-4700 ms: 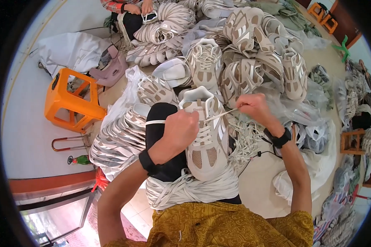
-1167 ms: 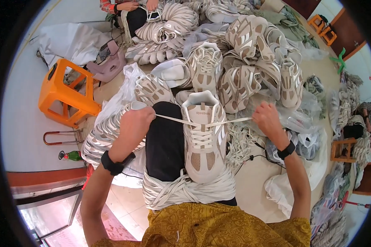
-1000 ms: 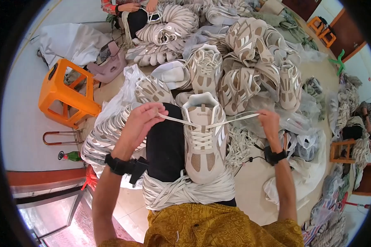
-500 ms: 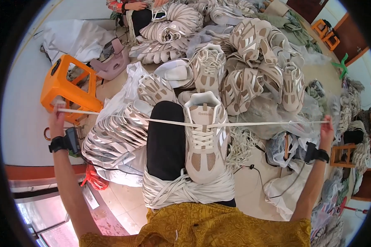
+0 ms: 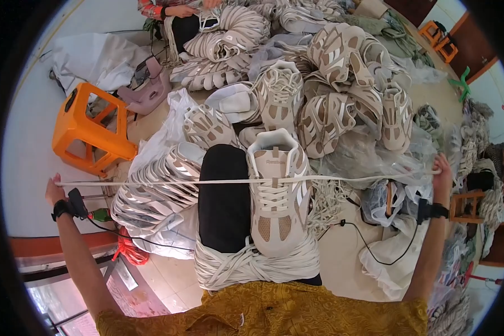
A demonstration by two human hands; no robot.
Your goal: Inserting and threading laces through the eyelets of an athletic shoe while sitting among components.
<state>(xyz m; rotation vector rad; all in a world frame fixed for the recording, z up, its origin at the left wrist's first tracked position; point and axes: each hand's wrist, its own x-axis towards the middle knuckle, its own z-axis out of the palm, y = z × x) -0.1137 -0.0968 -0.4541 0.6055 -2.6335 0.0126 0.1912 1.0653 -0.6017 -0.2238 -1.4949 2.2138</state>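
Note:
A cream shoelace (image 5: 218, 181) runs nearly straight across the view, one end pinched in my left hand (image 5: 54, 190), the other in my right hand (image 5: 442, 173). Its middle passes over a beige and white sneaker (image 5: 275, 229) that rests toe toward me on my lap. Part of the lace threads through the sneaker's upper eyelets; the lower rows are laced crosswise. Left of the sneaker lies a long black pad (image 5: 224, 196). A thick bundle of white laces (image 5: 252, 266) lies across my lap, just below both. Each wrist wears a black strap with a small device.
Stacked shoe uppers (image 5: 157, 196) sit to the left, near an orange plastic stool (image 5: 89, 129). Ahead lies a heap of similar sneakers (image 5: 330, 112). Loose laces (image 5: 327, 204) and clear plastic bags (image 5: 383, 201) are on the right. A co-worker's hands (image 5: 179, 10) show at the far left.
My left hand has moved outward and down, still holding its lace end. My right hand has shifted slightly. The lace now crosses a little lower relative to the stool.

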